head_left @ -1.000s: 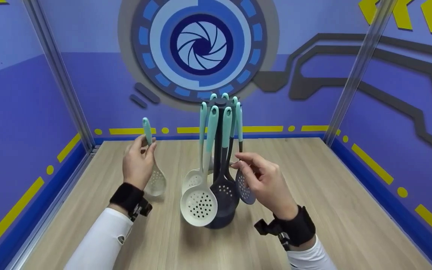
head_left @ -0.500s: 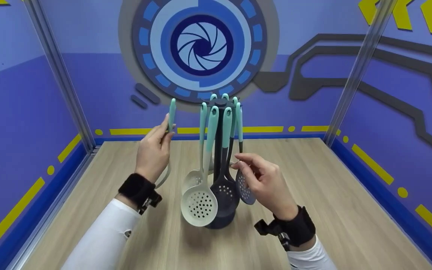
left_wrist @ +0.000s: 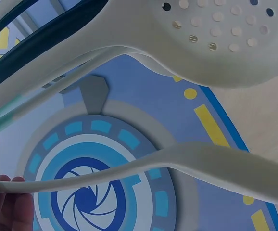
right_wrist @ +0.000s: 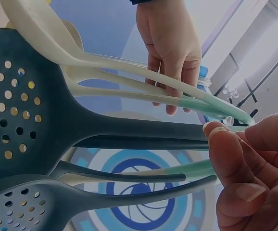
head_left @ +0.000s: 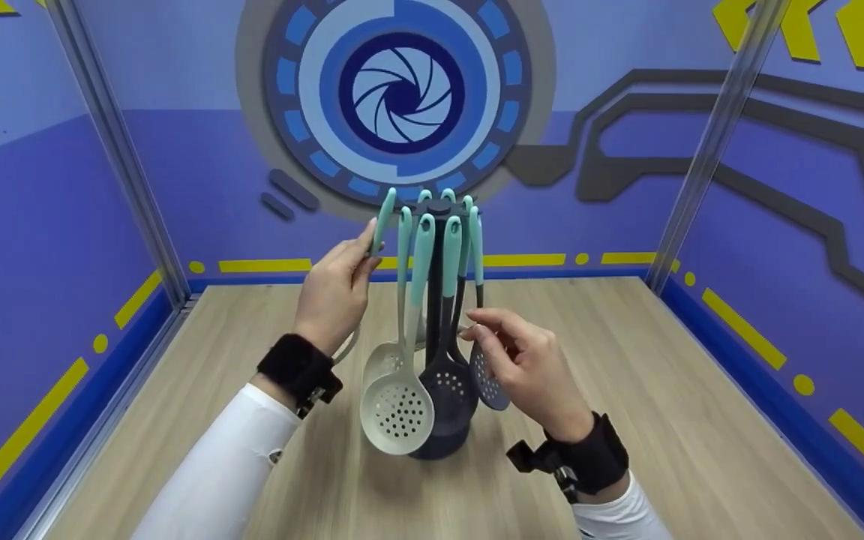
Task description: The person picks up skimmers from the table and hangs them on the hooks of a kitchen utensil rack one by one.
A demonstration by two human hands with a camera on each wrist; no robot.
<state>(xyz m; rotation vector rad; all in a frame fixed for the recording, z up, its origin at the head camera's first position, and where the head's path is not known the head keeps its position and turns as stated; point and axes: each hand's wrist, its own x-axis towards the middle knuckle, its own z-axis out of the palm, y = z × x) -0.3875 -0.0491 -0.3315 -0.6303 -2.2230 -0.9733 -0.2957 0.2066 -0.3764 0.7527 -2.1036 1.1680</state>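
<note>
My left hand (head_left: 333, 296) pinches the mint handle (head_left: 385, 225) of a cream slotted spoon (left_wrist: 196, 161), its holes hidden now. This spoon hangs just left of a dark utensil stand (head_left: 439, 448), tilted slightly. From the stand hang several mint-handled utensils. A cream skimmer (head_left: 397, 414) and a dark skimmer (head_left: 450, 386) face me in front. My right hand (head_left: 526, 364) stays beside another dark skimmer (head_left: 490, 379) on the right, fingers loosely curled, with nothing visible between them. In the right wrist view its fingertips overlap the dark handles; contact cannot be told.
The stand rises from a wooden table (head_left: 672, 420), with its hooked top ring (head_left: 439, 208) crowded by handles. Blue printed panels (head_left: 199, 180) enclose the back and sides. Metal posts (head_left: 709, 157) mark the rear corners.
My left hand has carried the slotted spoon right and up toward the stand, with its handle rising to about the height of the hanging ones. The right hand has kept its place.
</note>
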